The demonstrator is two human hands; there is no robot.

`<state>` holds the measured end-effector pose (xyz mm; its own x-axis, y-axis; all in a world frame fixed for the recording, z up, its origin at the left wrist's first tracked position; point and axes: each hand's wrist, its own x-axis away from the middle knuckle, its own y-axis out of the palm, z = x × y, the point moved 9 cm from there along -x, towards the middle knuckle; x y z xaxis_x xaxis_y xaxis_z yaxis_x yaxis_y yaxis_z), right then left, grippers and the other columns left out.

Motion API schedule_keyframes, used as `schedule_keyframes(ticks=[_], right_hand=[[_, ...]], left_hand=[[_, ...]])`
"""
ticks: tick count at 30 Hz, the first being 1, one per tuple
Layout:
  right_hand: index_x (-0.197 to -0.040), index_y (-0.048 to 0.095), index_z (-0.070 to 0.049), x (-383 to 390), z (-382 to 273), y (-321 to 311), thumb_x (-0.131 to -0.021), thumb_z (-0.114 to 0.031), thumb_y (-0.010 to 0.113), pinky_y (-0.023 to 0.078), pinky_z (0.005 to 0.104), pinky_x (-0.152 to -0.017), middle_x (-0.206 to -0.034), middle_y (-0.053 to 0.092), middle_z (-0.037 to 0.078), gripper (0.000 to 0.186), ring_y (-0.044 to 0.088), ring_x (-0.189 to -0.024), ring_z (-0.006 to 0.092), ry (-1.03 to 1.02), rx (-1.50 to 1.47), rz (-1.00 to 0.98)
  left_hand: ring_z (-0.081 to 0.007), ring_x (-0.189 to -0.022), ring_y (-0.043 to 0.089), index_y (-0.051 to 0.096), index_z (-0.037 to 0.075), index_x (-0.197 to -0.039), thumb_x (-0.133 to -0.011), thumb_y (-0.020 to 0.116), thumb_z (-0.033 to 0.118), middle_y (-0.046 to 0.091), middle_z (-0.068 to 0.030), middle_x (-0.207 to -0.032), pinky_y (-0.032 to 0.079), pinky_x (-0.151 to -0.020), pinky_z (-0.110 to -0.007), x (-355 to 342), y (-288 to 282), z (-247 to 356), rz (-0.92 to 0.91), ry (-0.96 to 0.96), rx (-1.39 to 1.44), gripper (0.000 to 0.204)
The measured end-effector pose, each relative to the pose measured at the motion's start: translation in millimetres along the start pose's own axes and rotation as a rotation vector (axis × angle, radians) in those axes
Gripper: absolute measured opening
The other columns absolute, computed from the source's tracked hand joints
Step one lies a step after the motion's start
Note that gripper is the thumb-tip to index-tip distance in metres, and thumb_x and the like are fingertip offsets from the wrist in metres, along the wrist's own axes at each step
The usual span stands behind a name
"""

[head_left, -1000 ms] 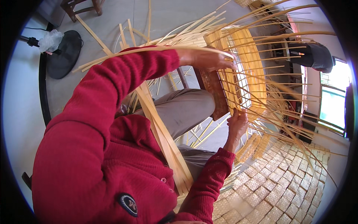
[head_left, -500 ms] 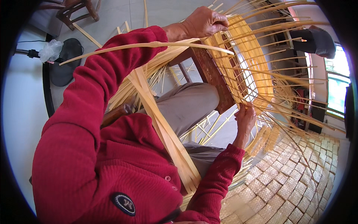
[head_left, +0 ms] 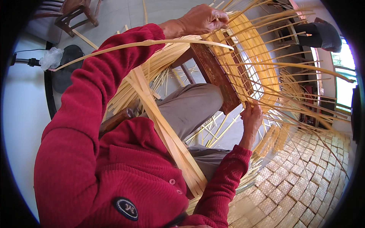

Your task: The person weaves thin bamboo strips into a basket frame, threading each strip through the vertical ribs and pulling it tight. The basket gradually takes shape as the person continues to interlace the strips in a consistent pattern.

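A half-woven bamboo basket (head_left: 262, 45) rests tilted on a dark wooden stool (head_left: 215, 74), its long unwoven stakes fanning out to the right. My left hand (head_left: 201, 19) is closed at the basket's far corner, thumb and finger pinched together; what lies between them is hidden. Near the basket's close corner, my right hand (head_left: 252, 117) is pinched on a thin bamboo strip at the woven edge. One long pale bamboo strip (head_left: 146, 43) arches across my left forearm, its end by the basket's side. Several flat strips (head_left: 163, 125) lie over my lap.
Loose bamboo strips (head_left: 125, 93) lie in a heap left of the stool. Woven square pieces (head_left: 292, 178) cover the area at lower right. A wooden chair (head_left: 78, 15) stands at far left, near a dark round base (head_left: 68, 68). Another person (head_left: 323, 36) is at far right.
My left hand has shifted slightly left and up, still pinched. My right hand stays at the near corner, and several long stakes on the right have swung and shifted.
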<state>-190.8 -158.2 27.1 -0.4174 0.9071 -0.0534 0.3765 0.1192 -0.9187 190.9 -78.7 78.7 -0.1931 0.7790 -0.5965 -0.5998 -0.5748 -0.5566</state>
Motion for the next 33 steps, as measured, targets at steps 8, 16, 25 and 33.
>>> schedule_keyframes(ticks=[8,16,25,33], right_hand=[[-0.126,0.065,-0.002,52,-1,-24,-0.104,-0.010,0.050,0.055,0.0302,-0.067,-0.088,0.073,0.012,0.029,0.069,-0.071,0.0165,-0.099,-0.493,0.212],[-0.143,0.056,-0.008,47,156,27,-0.102,-0.018,0.063,0.048,0.0336,-0.095,-0.126,0.065,0.002,0.043,0.060,-0.110,0.0139,0.357,-1.649,0.303],[-0.124,0.067,-0.005,30,120,26,-0.102,-0.014,0.061,0.048,0.0382,-0.103,-0.126,0.068,0.008,0.024,0.061,-0.119,0.0201,-0.020,-1.778,0.285],[-0.111,0.071,-0.002,30,134,26,-0.102,-0.013,0.063,0.056,0.0370,-0.100,-0.108,0.073,0.008,0.016,0.068,-0.102,0.0197,0.009,-1.686,0.371]], left_hand=[[-0.0334,-0.090,0.069,0.066,0.009,-0.126,-0.089,0.075,0.013,0.071,-0.0151,-0.110,0.056,-0.076,-0.041,24,11,-8,0.094,0.140,-0.079,0.039],[-0.0121,-0.087,0.070,0.068,0.005,-0.120,-0.098,0.069,0.014,0.072,-0.0060,-0.105,0.056,-0.073,-0.027,27,24,-34,0.102,-0.002,0.088,0.024],[-0.0092,-0.079,0.070,0.069,0.007,-0.120,-0.096,0.071,0.012,0.073,-0.0029,-0.101,0.055,-0.068,-0.025,20,22,-36,0.069,-0.076,0.035,0.024],[-0.0149,-0.082,0.069,0.070,0.005,-0.116,-0.096,0.069,0.012,0.072,-0.0088,-0.094,0.055,-0.072,-0.028,20,19,-41,0.069,-0.026,0.013,0.021]])
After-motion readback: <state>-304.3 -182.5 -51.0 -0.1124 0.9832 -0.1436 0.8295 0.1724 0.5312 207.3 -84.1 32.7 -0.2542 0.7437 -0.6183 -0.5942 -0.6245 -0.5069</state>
